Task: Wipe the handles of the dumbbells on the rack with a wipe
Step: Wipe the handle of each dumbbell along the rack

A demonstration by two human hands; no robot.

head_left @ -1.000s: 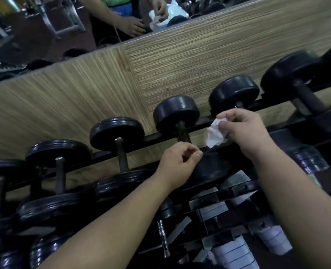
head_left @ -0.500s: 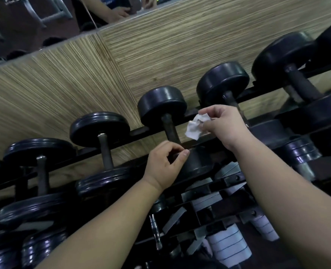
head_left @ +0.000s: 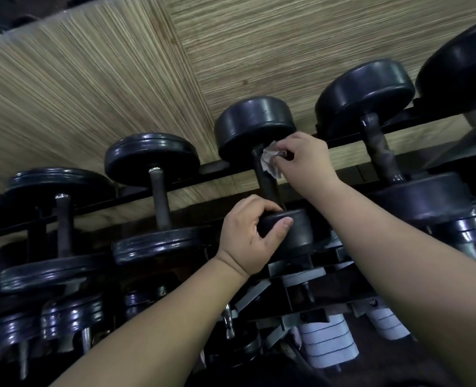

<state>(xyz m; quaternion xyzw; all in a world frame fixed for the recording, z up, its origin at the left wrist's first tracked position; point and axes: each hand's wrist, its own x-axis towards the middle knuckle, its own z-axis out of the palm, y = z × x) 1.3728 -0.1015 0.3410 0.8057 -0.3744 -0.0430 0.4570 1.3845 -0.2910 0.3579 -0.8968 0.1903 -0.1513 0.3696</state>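
Mid-frame, the right hand (head_left: 306, 163) pinched a crumpled white wipe (head_left: 269, 162) against the dark cylindrical handle (head_left: 264, 181) of a round-headed black dumbbell (head_left: 255, 121) on the metal rack (head_left: 211, 169); the left hand (head_left: 248, 236) gripped its near head (head_left: 298, 230).

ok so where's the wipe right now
In the head view the wipe is just right of centre, pinched in the right hand against the upper handle of the dumbbell whose near end the left hand grips.

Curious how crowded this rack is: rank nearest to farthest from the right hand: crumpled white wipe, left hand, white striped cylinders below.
1. Crumpled white wipe: pinched in the right hand, at the dark handle.
2. Left hand: just below, gripping the black dumbbell head.
3. White striped cylinders: lowest, bottom tier.
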